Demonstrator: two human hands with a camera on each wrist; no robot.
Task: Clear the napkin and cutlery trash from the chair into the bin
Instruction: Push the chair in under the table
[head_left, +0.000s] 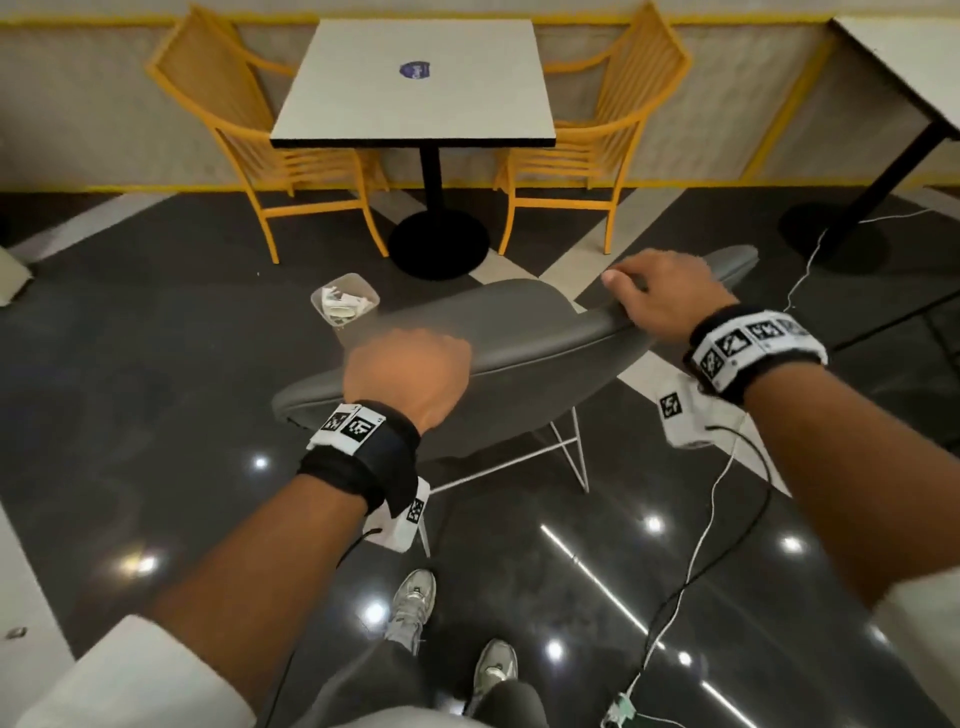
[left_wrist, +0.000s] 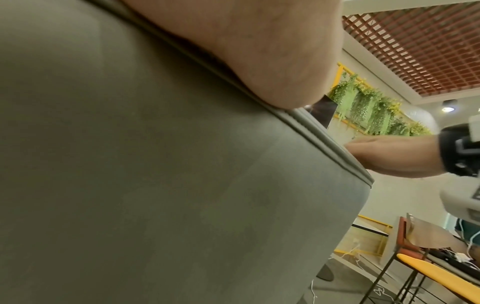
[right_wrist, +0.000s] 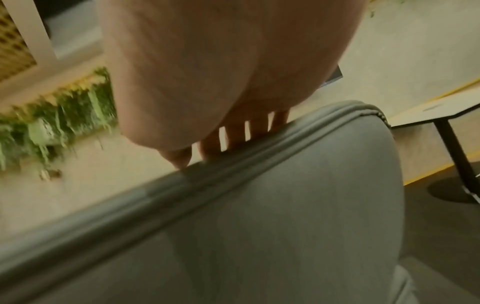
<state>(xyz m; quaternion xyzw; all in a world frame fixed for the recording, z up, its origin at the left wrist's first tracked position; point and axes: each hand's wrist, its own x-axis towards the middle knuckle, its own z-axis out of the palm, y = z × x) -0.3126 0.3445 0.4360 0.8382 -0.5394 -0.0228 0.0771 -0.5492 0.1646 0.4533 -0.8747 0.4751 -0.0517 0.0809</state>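
Both hands hold the top edge of the grey chair (head_left: 519, 332) in the middle of the frame. The left hand (head_left: 405, 371) is blurred, its grip curled over the backrest edge. The right hand (head_left: 662, 296) grasps the same edge further right. The clear bin (head_left: 345, 304) stands on the floor above the left hand, with white napkin and cutlery trash (head_left: 340, 306) inside.

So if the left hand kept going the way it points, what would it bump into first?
Probably the clear bin on the floor past the grey chair. The left hand lies on the chair's back edge, pointing toward the bin. Depth is unclear, so it might pass above it.
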